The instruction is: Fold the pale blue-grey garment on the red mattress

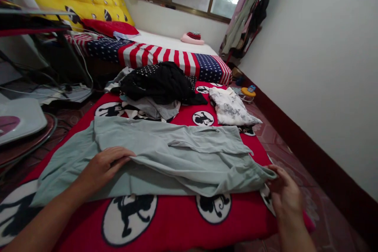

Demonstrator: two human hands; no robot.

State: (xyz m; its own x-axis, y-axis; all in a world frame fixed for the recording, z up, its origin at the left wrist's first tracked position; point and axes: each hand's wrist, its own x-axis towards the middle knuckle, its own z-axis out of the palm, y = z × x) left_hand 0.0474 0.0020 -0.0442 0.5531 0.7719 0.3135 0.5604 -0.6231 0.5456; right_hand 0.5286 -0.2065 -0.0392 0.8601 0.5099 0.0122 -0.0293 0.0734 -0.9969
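Note:
A pale green garment (165, 153) lies spread across a red mattress (177, 220) printed with black-and-white cartoon circles. My left hand (103, 165) rests flat on the garment's left part, fingers touching a folded edge. My right hand (285, 193) pinches the garment's right end at the mattress edge. Part of the cloth is folded over itself along the middle.
Behind the garment lies a heap of black and grey clothes (159, 84) and a folded white floral piece (232, 106). Farther back is a stars-and-stripes mattress (165, 53) with a red pillow (110, 27). A white wall (319, 67) runs on the right; cables and a stand (59, 63) on the left.

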